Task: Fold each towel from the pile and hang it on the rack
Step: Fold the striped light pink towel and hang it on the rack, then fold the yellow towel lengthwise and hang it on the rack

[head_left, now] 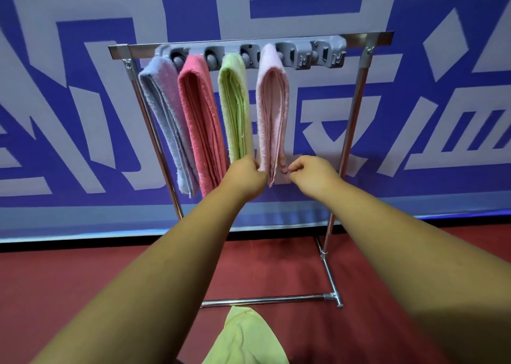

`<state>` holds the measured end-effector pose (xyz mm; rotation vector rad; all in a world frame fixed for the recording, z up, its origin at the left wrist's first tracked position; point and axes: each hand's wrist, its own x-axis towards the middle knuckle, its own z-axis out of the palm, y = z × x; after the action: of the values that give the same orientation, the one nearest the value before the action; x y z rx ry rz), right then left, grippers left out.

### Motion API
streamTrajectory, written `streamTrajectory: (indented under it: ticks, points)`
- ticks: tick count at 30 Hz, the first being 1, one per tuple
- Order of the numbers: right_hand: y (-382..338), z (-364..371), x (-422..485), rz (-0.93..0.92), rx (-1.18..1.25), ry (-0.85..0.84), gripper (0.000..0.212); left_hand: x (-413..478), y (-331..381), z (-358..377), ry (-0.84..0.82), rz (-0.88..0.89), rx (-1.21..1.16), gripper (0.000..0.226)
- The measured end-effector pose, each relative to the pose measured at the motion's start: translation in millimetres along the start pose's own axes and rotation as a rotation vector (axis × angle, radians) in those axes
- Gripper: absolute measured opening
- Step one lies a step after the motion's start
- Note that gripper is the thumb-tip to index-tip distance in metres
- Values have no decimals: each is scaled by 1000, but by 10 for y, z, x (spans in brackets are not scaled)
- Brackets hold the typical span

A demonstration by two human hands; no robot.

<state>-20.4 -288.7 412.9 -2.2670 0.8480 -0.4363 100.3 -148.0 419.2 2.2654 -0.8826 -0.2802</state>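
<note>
Left hand [246, 177] and right hand [309, 174] each pinch the lower edge of the pale pink towel [272, 109] from either side, grip clamped on fabric, forearms extended. It hangs folded on the rack [356, 109], fourth beside green towel [235, 106], coral towel [200, 120] and lavender towel [163, 109]. Red floor [55, 280]; blue patterned wall [428, 87]. Yellow-green cloth [246, 338] lies below.

We saw four folded towels hanging side by side from the grey holder strip [250, 55] on the metal rack [355, 109]: a lilac towel [166, 120], a coral towel [203, 126], a green towel [235, 106] and a pale pink towel [272, 109]. At the pink one's lower end, the left hand [244, 177] pinched from nine o'clock and the right hand [312, 174] from three o'clock. A yellow-green cloth [246, 338] lay at six o'clock on the red floor [83, 275].
</note>
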Motion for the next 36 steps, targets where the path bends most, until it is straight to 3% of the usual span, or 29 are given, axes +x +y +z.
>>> streamTrajectory:
  ticks: [3, 10, 17, 25, 36]
  points:
    - [-45, -58, -229, -15, 0, 17, 20, -238, -62, -6, 19, 16, 51, 19]
    - [-86, -66, -761, -5, -22, 1, 23, -768, -305, 113, -65, 37, 115, 28]
    - [160, 260, -1042, 71, -23, -42, 26, -1057, -574, 414, -164, -6, 145, 24]
    - [1018, 1443, -1309, 205, -47, -229, 19, -1348, -1410, 1371, -324, -131, 123, 19]
    - [2415, 3051, -1905, 431, -125, -584, 20, -1781, -3137, 2982, -742, -513, 118, 34]
